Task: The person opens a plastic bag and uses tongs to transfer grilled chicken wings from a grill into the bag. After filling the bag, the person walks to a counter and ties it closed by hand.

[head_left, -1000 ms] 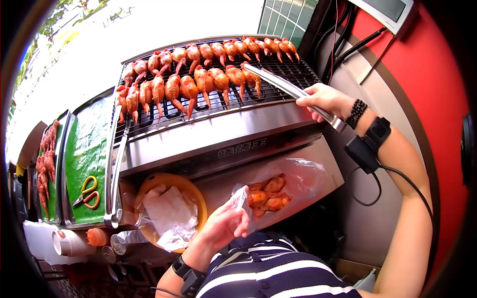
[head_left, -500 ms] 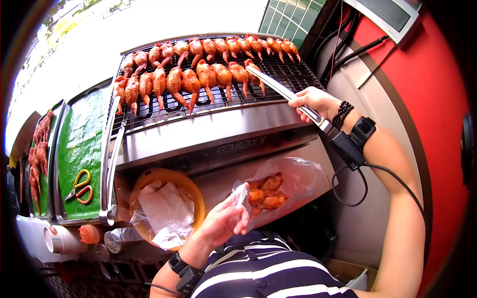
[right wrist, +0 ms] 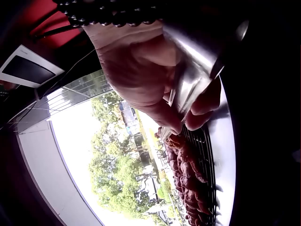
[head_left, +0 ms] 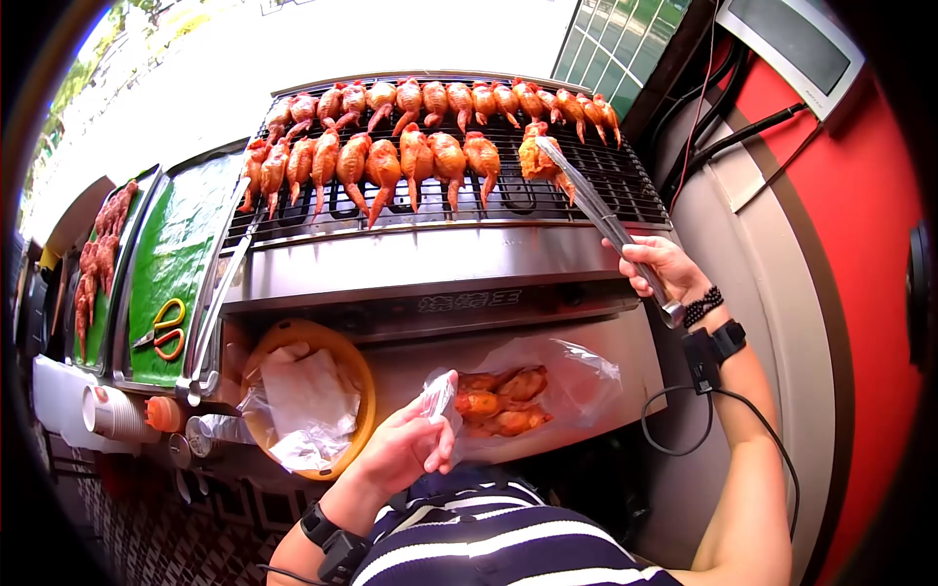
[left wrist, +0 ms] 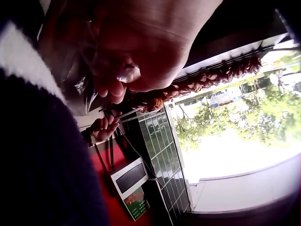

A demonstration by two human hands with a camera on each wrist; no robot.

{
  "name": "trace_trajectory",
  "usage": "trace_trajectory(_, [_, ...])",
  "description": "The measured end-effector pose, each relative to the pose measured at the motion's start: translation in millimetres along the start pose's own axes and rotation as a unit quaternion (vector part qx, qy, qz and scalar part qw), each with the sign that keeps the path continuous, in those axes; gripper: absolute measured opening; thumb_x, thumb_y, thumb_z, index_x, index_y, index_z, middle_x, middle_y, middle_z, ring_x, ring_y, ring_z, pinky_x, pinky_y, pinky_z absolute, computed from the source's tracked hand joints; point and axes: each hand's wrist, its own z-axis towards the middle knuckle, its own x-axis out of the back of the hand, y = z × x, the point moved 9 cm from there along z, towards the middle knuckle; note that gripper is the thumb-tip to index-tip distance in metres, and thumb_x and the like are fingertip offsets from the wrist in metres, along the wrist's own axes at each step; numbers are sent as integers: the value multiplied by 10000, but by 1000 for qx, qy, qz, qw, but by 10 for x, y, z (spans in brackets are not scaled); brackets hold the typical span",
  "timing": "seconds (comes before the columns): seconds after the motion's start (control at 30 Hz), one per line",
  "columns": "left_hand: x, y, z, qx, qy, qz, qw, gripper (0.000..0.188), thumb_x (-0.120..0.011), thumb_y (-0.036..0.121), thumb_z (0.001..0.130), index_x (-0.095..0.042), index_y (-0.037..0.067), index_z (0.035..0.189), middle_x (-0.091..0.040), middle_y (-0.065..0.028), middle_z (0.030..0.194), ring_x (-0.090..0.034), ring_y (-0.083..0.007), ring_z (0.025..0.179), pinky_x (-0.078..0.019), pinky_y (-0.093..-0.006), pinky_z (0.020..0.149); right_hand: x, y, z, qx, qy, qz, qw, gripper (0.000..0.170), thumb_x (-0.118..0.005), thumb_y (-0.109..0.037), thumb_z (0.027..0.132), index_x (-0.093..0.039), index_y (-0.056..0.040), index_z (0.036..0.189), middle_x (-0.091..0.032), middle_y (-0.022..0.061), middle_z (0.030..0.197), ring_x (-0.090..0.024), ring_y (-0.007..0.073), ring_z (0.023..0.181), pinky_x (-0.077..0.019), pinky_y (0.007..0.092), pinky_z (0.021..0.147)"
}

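Observation:
In the head view my right hand (head_left: 662, 264) grips metal tongs (head_left: 604, 217). The tongs' tips are closed on a browned chicken wing (head_left: 540, 161), whose paler yellow side shows, over the right part of the grill. Two rows of roasted chicken wings (head_left: 415, 161) lie across the grill rack (head_left: 508, 200). Lower down, my left hand (head_left: 401, 447) pinches the rim of a clear plastic bag (head_left: 586, 376) that lies open. Several roasted wings (head_left: 508, 396) sit inside it. From the right wrist, the tongs' handle (right wrist: 188, 84) shows between thumb and fingers.
A yellow basin (head_left: 363, 376) with plastic and paper stands left of the bag. Farther left are a green-lined tray (head_left: 176, 230) with scissors (head_left: 168, 332), a tray of raw meat skewers (head_left: 98, 259) and stacked paper cups (head_left: 109, 412). A scale display (head_left: 791, 44) hangs at right.
The tongs have taken the end wing of the front row and drawn it rightward, away from its neighbour, turning it. The left hand keeps its hold on the bag; the head view has shifted slightly.

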Motion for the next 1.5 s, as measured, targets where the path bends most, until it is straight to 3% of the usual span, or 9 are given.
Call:
trace_trajectory(0.23, [-72,-58,92,-13,28,19,999,527,-414,51,870,-256,145,1363,-546,-110,675,-487,-147,483,-483,-299,576,147,22,178,22,-1,-54,998,260,-548,-122,852,-518,-24,1092,-558,34,644,-520,82,434,-435,183,383])
trace_trajectory(0.37, [-92,-71,106,-15,33,21,999,528,-409,47,871,-254,147,1365,-539,-106,667,-488,-149,488,-481,-300,576,-17,-154,275,57,30,-218,974,105,-569,-149,822,-545,-49,845,-511,-10,595,-508,64,449,-408,195,388])
trace_trajectory(0.6, [-100,-54,87,-13,23,14,1000,522,-412,49,870,-261,147,1360,-539,-105,667,-479,-143,485,-463,-298,566,-197,-211,232,86,97,-339,932,333,-587,-193,799,-538,27,1044,-494,3,602,-498,70,447,-418,208,398])
trace_trajectory(0.93, [-25,-20,20,10,-5,13,1000,532,-418,54,870,-247,144,1366,-533,-102,666,-480,-141,487,-473,-296,573,-278,-234,-18,59,114,-322,938,342,-582,-205,809,-530,13,1068,-507,3,647,-497,65,458,-411,207,398])
trace_trajectory(1.03, [-8,-27,17,17,-17,15,1000,534,-420,54,870,-245,143,1367,-534,-99,668,-481,-141,487,-477,-297,576,-294,-333,-77,90,150,-310,935,179,-589,-191,832,-530,-40,908,-465,-25,608,-485,43,421,-404,173,370])
trace_trajectory(1.17, [4,-27,8,27,-28,11,999,535,-424,56,868,-248,143,1366,-536,-97,675,-482,-140,489,-478,-299,577,-543,-545,-267,134,174,-388,895,203,-578,-180,828,-526,-18,938,-491,-18,615,-501,59,430,-420,202,388])
trace_trajectory(1.3, [30,-32,-3,38,-26,8,999,556,-430,54,863,-238,152,1375,-536,-93,672,-487,-141,500,-477,-301,577,-881,-598,-333,108,176,-481,852,218,-564,-162,814,-514,-4,954,-508,21,584,-529,89,442,-441,238,415])
trace_trajectory(1.4, [35,-25,-22,45,-38,3,998,563,-431,51,861,-234,153,1378,-535,-91,670,-489,-141,502,-472,-296,581,-1024,-645,-271,93,198,-568,794,214,-552,-162,787,-499,-4,921,-529,87,571,-556,147,444,-462,291,447])
trace_trajectory(1.5, [57,-16,-38,56,-58,-1,997,560,-433,54,863,-236,154,1378,-542,-94,678,-497,-142,509,-466,-295,580,-1126,-669,-163,129,212,-672,697,206,-554,-175,767,-486,-10,871,-548,111,590,-559,161,434,-471,312,472])
